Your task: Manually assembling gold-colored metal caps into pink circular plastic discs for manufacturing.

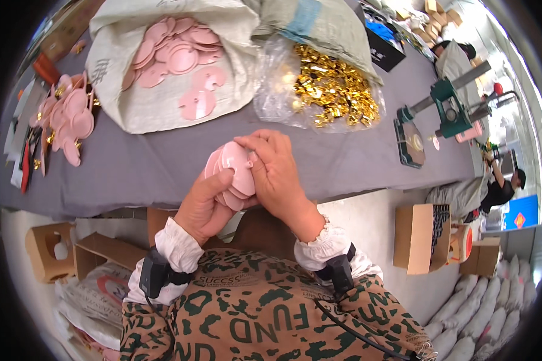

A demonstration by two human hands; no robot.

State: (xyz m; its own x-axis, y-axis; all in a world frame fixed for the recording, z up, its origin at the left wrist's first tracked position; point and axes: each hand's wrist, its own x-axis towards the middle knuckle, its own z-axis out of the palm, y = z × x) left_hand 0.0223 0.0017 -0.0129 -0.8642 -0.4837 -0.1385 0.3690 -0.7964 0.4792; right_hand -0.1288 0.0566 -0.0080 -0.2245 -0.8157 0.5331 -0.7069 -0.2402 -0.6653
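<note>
A table (156, 165) under grey cloth carries most of the things (the cloth wrinkles along the near edge). On its left lie a loose pile of pink discs with gold bits (75, 117) and, at the rim, a red-handled tool (25, 165). A cream woven sack (153, 113) lies open left of the middle, toward the far side. To its right rests a clear plastic bag (273, 102), with a grey-green sack (337, 45) beyond; a black box (384, 53) sits farther right. A green press (411, 150) stands at the right.

On the pale floor (349, 213) stand a cut-out cardboard box (44, 253) at left and an open carton (411, 243) at right, with pale bundles (470, 310) near right.
</note>
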